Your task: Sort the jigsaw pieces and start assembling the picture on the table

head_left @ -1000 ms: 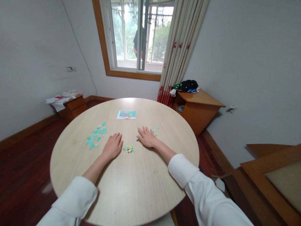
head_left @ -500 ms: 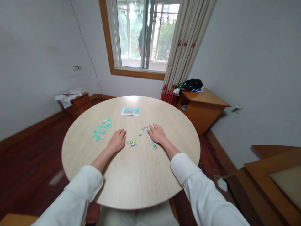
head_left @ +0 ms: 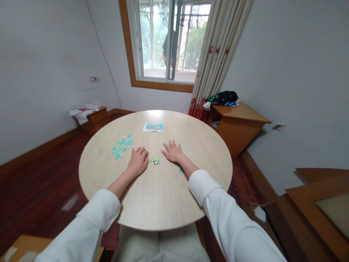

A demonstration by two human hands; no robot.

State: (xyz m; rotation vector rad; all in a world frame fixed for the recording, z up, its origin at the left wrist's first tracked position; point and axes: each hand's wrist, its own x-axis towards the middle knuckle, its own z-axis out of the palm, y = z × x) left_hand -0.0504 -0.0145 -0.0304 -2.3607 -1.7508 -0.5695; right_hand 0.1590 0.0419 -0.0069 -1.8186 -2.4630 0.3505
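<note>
My left hand [head_left: 138, 161] rests palm down on the round table, fingers stretched out and holding nothing visible. Just right of its fingertips lies a small joined section of jigsaw puzzle [head_left: 155, 161] with a yellow cartoon figure. Flat and with spread fingers, my right hand [head_left: 173, 151] covers most of a group of loose puzzle pieces. A few of these show around it: a teal puzzle piece [head_left: 184, 147] beyond the wrist and several pieces [head_left: 180, 169] below it. Left of my left hand is a larger spread of teal puzzle pieces [head_left: 121, 146].
A printed reference picture [head_left: 153, 127] lies toward the far side of the table [head_left: 152, 203]. Beyond stand a cabinet [head_left: 242, 116] with cloths on it and a low drawer unit [head_left: 98, 118]. A person [head_left: 168, 47] is visible through the window.
My right hand has slid left across the loose pieces, toward the joined section, uncovering a teal piece on its right. My left hand stays beside the joined section. The view has shifted slightly.
</note>
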